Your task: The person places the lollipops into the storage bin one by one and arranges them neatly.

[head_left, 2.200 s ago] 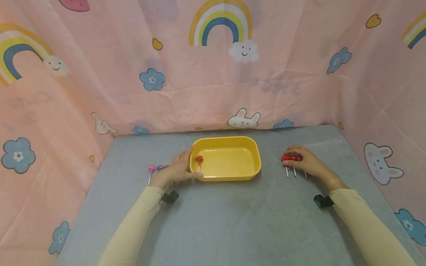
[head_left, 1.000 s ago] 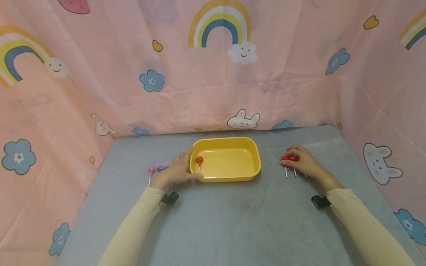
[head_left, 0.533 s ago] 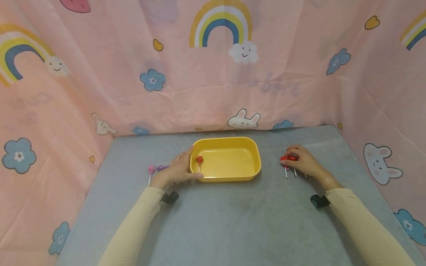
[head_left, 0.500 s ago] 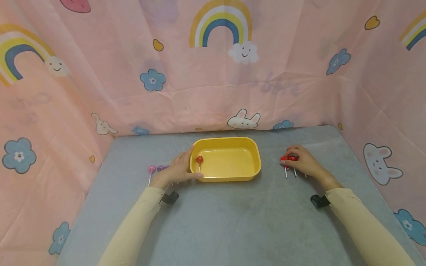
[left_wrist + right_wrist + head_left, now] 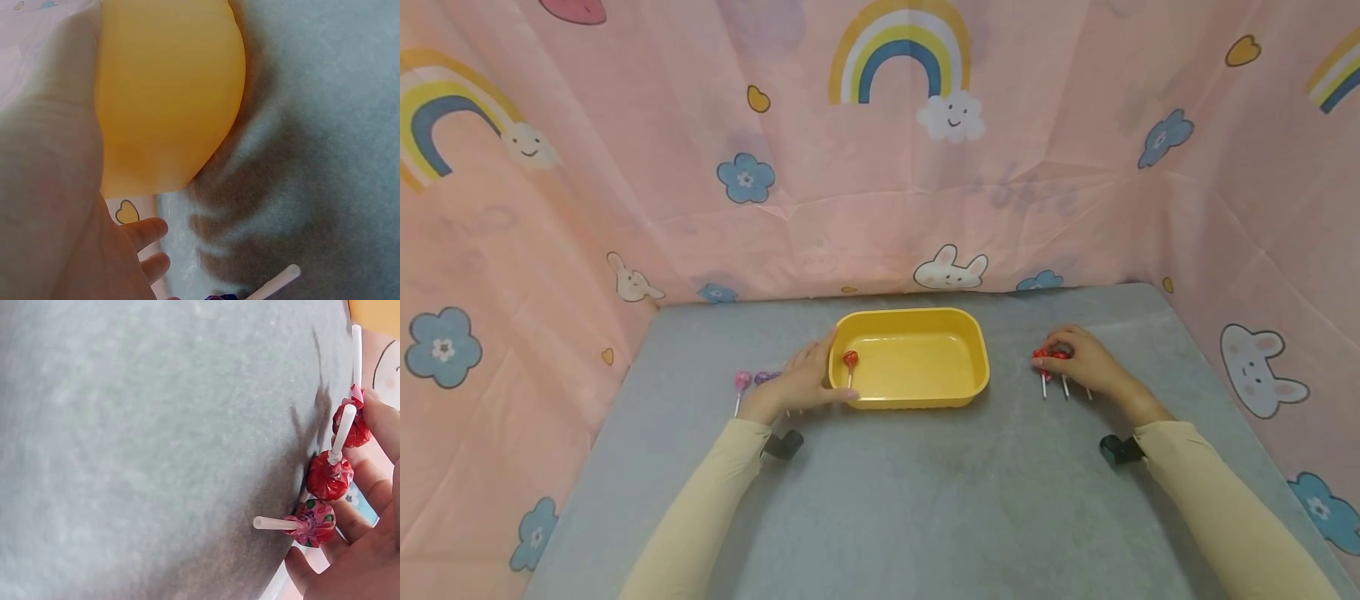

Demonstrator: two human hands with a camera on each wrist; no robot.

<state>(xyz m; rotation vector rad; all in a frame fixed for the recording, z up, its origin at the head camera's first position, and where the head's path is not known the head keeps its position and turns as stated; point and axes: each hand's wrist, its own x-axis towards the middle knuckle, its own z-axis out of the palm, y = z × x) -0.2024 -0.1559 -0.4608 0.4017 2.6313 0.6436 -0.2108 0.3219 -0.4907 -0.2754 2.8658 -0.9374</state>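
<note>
My left hand (image 5: 801,382) rests against the left end of a yellow plastic tray (image 5: 985,367), thumb over the front rim, fingers stretched along the side wall. Inside the tray, near its left end, lies a red-wrapped lollipop (image 5: 850,358). To the right of the tray, my right hand (image 5: 1088,360) pinches a red lollipop (image 5: 353,428) between thumb and index finger, its white stick pointing toward my body in the head view. A second red lollipop (image 5: 330,476) and a pink-red one with green spots (image 5: 315,524) sit beside it, close to my other fingers.
A pink lollipop (image 5: 742,381) and purple lollipops (image 5: 763,377) lie left of the tray, partly hidden by my left hand. All stand on a grey tabletop (image 5: 910,500). A pink printed cloth (image 5: 820,233) hangs behind and on both sides.
My right hand has shifted slightly left, and the pinched red lollipop now sits a little apart from its neighbour. My left hand and the tray have stayed in place.
</note>
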